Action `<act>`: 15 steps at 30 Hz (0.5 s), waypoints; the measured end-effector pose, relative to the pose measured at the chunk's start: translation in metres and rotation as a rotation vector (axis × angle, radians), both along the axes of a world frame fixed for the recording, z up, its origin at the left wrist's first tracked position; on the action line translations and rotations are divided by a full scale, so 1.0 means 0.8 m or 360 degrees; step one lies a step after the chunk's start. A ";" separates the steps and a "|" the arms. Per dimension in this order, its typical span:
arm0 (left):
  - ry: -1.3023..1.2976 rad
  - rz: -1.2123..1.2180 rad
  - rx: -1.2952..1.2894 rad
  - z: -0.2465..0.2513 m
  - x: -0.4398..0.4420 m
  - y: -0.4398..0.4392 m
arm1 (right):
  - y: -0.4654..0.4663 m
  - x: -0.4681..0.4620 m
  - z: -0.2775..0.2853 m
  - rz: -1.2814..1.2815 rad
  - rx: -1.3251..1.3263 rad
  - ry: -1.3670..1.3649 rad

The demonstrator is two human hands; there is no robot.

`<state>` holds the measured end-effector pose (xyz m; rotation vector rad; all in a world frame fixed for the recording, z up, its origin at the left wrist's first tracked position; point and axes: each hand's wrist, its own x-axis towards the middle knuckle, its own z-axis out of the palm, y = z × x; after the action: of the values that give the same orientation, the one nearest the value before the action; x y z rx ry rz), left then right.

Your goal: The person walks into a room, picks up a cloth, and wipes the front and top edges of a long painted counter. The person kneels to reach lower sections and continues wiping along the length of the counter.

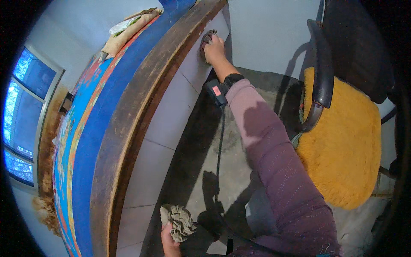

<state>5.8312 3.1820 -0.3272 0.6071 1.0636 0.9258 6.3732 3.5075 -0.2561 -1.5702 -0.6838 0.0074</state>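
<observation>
My right hand (215,50) grips a dark, bunched cloth (208,38) and presses it to the white tiled side (167,123) of a raised platform, near its far end. A band with a small device (217,91) and a black cable is strapped at that wrist. Low in the view, my left hand (169,239) holds a crumpled grey-beige cloth (180,221), apart from the tiles. Above the tiles runs a worn brown wooden edge board (128,109).
A blue patterned cover (96,128) lies on the platform, with a beige rolled bundle (128,33) at its far end. To the right stands a black armchair with a yellow fluffy seat cover (343,144). Bare concrete floor (234,141) shows between. A window (27,106) is at left.
</observation>
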 end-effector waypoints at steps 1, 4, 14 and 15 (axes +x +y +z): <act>-0.0037 -0.0014 0.0023 -0.003 -0.004 0.001 | 0.000 -0.003 0.000 -0.0030 -0.0034 0.0117; 0.0035 0.0038 -0.0057 -0.008 -0.010 0.002 | -0.023 -0.064 0.000 -0.0141 0.0020 -0.0114; 0.0159 -0.0084 0.0034 0.000 -0.004 0.002 | -0.151 -0.238 -0.056 0.0435 0.0649 -0.0895; 0.0159 -0.0100 0.0076 -0.002 -0.005 -0.001 | -0.131 -0.218 -0.059 0.0405 0.0686 -0.0859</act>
<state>5.8275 3.1811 -0.3288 0.7288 1.1076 0.8752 6.1989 3.4027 -0.3033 -1.0597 -1.2163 -0.3638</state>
